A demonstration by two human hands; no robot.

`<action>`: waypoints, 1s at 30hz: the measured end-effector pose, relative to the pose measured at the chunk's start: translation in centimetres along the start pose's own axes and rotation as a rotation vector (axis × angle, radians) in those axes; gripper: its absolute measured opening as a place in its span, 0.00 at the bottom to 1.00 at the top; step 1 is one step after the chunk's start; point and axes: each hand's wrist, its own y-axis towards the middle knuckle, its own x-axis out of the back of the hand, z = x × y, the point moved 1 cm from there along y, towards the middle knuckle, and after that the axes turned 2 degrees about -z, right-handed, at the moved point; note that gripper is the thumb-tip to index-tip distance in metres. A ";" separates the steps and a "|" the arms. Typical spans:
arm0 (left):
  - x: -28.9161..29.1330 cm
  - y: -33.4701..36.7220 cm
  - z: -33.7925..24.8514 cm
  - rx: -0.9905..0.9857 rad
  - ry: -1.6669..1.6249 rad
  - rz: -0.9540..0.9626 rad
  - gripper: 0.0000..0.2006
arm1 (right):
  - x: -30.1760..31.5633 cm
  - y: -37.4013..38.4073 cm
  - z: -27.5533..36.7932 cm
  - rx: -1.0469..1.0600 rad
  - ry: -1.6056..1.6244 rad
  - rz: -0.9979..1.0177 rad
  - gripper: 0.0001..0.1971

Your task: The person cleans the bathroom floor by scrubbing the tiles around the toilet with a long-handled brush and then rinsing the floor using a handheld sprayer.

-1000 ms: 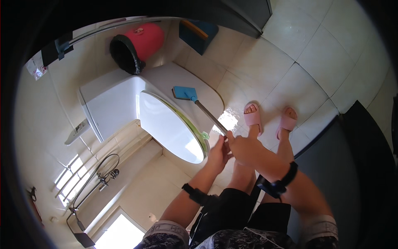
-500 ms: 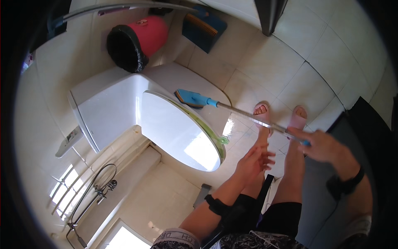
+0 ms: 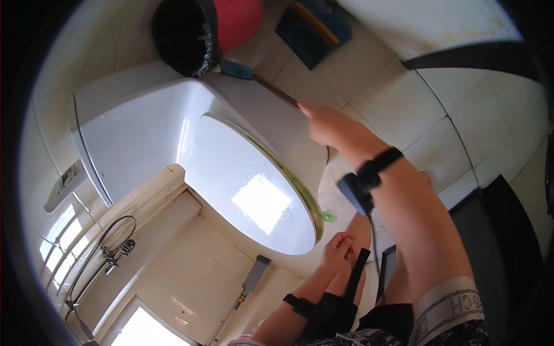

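My right hand (image 3: pixel 329 126) grips the handle of a long-handled scrub brush (image 3: pixel 277 92), its arm stretched far forward. The blue brush head (image 3: pixel 236 70) lies at the base of the toilet (image 3: pixel 138 124), close to the rim of a tipped-looking bin (image 3: pixel 187 34). My left hand (image 3: pixel 337 249) hangs low by my leg, fingers curled in loosely with nothing seen in them. Between the hands is the toilet's white lid (image 3: pixel 231 179), lowered, with a green seat cover (image 3: pixel 294 181) showing along its edge.
A blue dustpan (image 3: pixel 311 34) with an orange comb edge rests on the tiles near the wall. A grey flat-headed long-handled tool (image 3: pixel 255 274) leans beyond the toilet. Shower fittings (image 3: pixel 112 254) are at left. A dark mat or panel (image 3: pixel 482 230) lies at right.
My right hand has swung forward and left with the brush, bringing its head from the toilet's side to its base near the bin. My left hand has dropped and its fingers have curled.
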 end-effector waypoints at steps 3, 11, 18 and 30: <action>0.5 -0.6 -2.1 0.011 -0.088 0.065 0.08 | 0.5 -4.0 -3.4 -0.016 -0.006 0.074 0.37; 2.7 -1.7 -2.3 0.108 -0.220 0.053 0.08 | 5.6 -11.8 -4.6 -0.148 -0.061 0.420 0.36; 2.3 -0.4 -2.1 0.067 -0.337 0.077 0.08 | 2.8 1.6 1.3 -0.091 0.002 0.334 0.38; 3.7 -4.9 -2.7 0.040 -0.407 0.028 0.08 | 1.9 -18.5 -4.1 -0.321 0.171 0.528 0.40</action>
